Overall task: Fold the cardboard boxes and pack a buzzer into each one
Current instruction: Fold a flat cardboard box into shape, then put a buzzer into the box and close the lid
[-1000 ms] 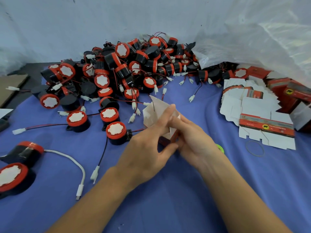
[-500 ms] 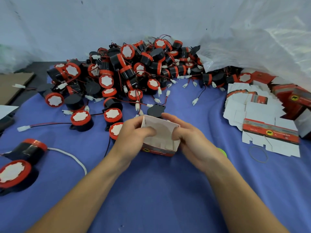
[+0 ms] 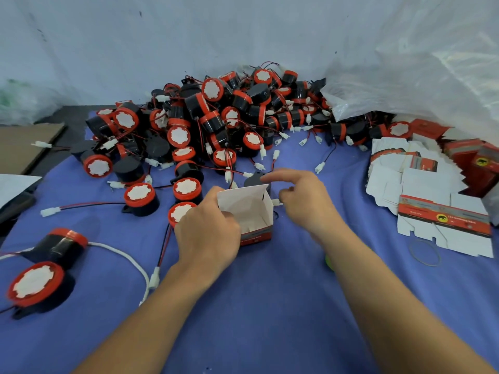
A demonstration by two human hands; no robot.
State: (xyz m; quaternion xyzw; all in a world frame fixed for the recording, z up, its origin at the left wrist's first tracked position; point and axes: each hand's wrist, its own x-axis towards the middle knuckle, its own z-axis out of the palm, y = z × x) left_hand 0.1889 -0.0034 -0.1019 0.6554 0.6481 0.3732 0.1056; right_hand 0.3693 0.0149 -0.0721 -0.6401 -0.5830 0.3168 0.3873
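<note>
- My right hand (image 3: 305,206) has left the box (image 3: 251,211), forefinger out toward a black buzzer (image 3: 253,180), holding nothing.
- Left hand (image 3: 208,233) still grips the box's left wall.
- Box stands open-topped, white inside, red-banded, on the blue cloth (image 3: 270,306).

Your left hand (image 3: 208,236) lies back-up, its fingers (image 3: 212,197) curled round the left wall of the box (image 3: 251,209), the thumb hooked over the rim nearest you. Your right hand (image 3: 305,206) hovers just right of those fingers without touching them. Its index finger (image 3: 272,176) stretches out to the left, and the others bend in toward the thumb; whether they pinch anything can't be made out. Both bare forearms rise from the bottom edge and converge toward the hands.
</note>
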